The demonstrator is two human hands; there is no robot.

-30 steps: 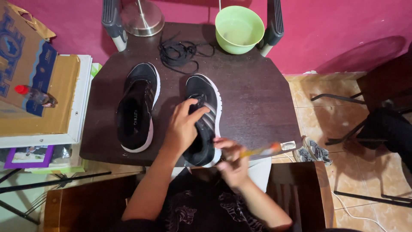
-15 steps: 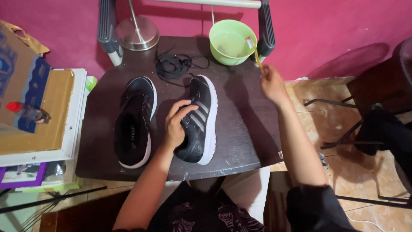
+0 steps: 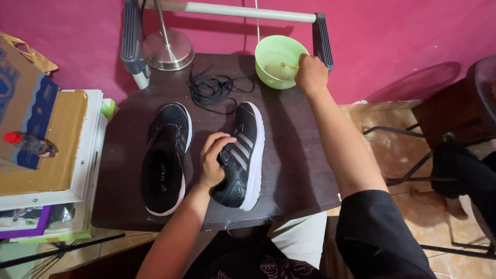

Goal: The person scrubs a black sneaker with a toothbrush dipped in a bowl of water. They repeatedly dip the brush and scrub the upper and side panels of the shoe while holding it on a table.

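Two black sneakers lie on a dark wooden table [image 3: 299,170]. My left hand [image 3: 213,159] grips the right-hand sneaker [image 3: 243,157], which has a white sole and pale side stripes and is tipped on its side. The other sneaker [image 3: 166,157] lies flat to its left. My right hand [image 3: 311,73] reaches to the far edge and holds a thin yellowish brush [image 3: 289,66] with its end dipped inside a light green bowl [image 3: 274,56]. A tangle of black laces [image 3: 214,89] lies between the bowl and the shoes.
A round metal lamp base [image 3: 168,49] stands at the table's far left. A chair back with a pale bar [image 3: 237,10] leans against the pink wall. Cardboard boxes and a small red-capped bottle [image 3: 26,144] sit at left. A dark stool [image 3: 454,119] stands at right.
My right hand rose from the shoe's toe near the front edge to the green bowl and put the brush into it. My left hand stayed on the striped sneaker.
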